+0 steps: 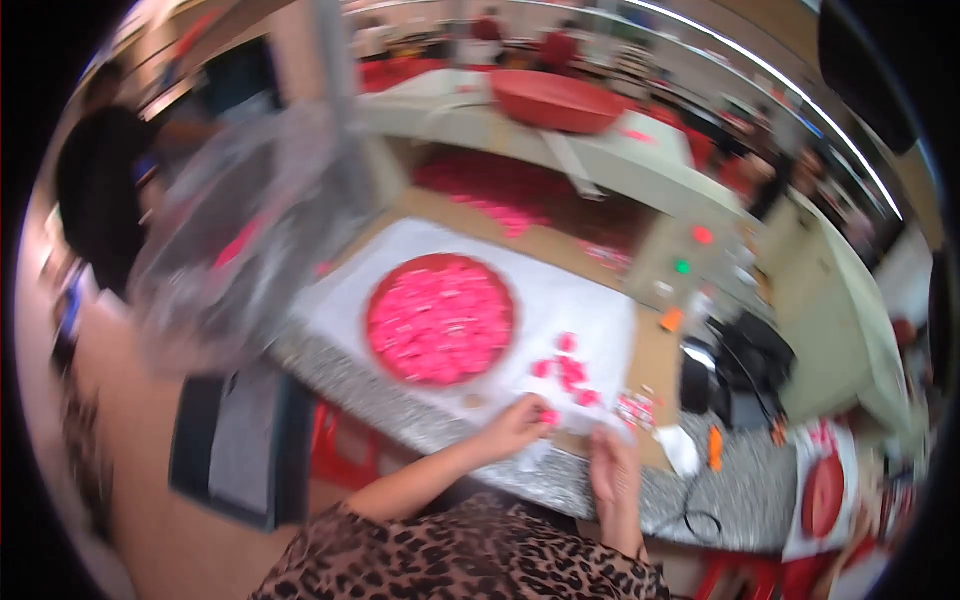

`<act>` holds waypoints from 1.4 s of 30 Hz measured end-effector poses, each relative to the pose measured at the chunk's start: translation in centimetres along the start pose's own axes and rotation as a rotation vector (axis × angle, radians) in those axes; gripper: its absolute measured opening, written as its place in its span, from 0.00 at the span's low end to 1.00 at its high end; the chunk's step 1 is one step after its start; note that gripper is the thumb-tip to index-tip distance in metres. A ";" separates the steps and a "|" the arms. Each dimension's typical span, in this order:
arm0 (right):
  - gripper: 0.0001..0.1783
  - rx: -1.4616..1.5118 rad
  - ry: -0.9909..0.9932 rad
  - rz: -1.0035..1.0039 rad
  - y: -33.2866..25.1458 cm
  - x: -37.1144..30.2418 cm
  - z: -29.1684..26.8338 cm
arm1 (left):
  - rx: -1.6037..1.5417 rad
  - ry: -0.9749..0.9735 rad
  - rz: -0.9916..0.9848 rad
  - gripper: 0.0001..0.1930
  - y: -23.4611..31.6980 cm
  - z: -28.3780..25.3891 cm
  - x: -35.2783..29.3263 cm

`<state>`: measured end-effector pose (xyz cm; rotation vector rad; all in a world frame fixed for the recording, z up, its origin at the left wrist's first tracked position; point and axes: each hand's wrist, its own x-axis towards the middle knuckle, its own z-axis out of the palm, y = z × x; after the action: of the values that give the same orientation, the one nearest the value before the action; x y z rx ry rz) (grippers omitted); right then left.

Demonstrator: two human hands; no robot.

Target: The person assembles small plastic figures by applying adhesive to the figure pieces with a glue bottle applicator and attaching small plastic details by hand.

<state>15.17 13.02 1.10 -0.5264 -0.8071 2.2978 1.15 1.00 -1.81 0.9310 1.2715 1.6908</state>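
Clearly, the left hand [516, 428] has thumb and fingers pinched together around one small bright-pink piece [549, 418], which sits right at the fingertips, toward two to three o'clock of that hand's middle. The right hand [615, 466] is at four o'clock of the left, fingers raised at the near edge of the work area; blur hides its fingertips, so I cannot tell whether they are spread or closed on something.

From the left hand, one round red shallow dish [398, 271] lies at eleven o'clock on a flat white sheet [590, 300], filled with pink pieces too many to count. At one o'clock is a loose cluster of bright-pink pieces [573, 370], about five, though smearing makes the count uncertain.

From the right hand, one small heap of pink and white bits [635, 408] is just beside it, between twelve and one o'clock, its bits too blurred to number. At three o'clock lie one white rounded flat object [677, 450] and, beyond it, one slim orange object [715, 448], both on the grey speckled counter [745, 500].
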 end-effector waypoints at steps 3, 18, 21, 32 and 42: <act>0.20 0.004 -0.108 0.177 0.0 -0.3 0.7 | 0.001 0.059 0.017 0.09 0.6 -0.7 -0.7; 0.12 -0.120 -0.128 0.030 -4.5 -2.9 -2.2 | -0.133 0.101 -0.098 0.07 2.1 1.6 -0.5; 0.05 -0.177 -0.042 -0.036 -5.4 -3.2 -2.6 | -0.243 0.043 -0.075 0.06 2.7 2.9 -0.2; 0.09 -1.211 0.316 -0.384 -4.8 1.5 -4.6 | -0.339 0.032 -0.146 0.08 0.4 2.9 1.3; 0.18 -1.806 0.356 -0.232 -3.4 1.0 -0.6 | -0.315 -0.086 -0.138 0.10 -1.0 2.7 0.6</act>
<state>16.26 15.96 2.77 -1.3419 -2.3746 0.6319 3.56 2.71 -2.13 0.7038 0.9551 1.6626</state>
